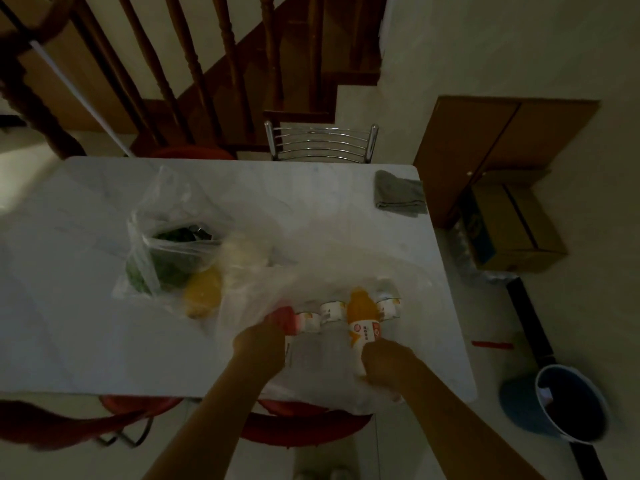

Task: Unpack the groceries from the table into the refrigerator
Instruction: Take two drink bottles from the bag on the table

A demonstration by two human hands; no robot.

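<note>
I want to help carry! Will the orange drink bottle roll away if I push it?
Probably: the orange bottle lies on its side and looks round. The thin plastic bag around it is floppy and may slow it. It looks full, so likely heavy for its size. The right hand holds it.

orange bottle [362, 318] label print too blurred to read, no other legible text

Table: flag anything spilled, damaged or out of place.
No spill or damage shows on the table. The bottles lie on their sides in the clear bag, where both hands grip. The grey cloth overhangs the far right corner. The dim, blurred view hides detail.
</note>
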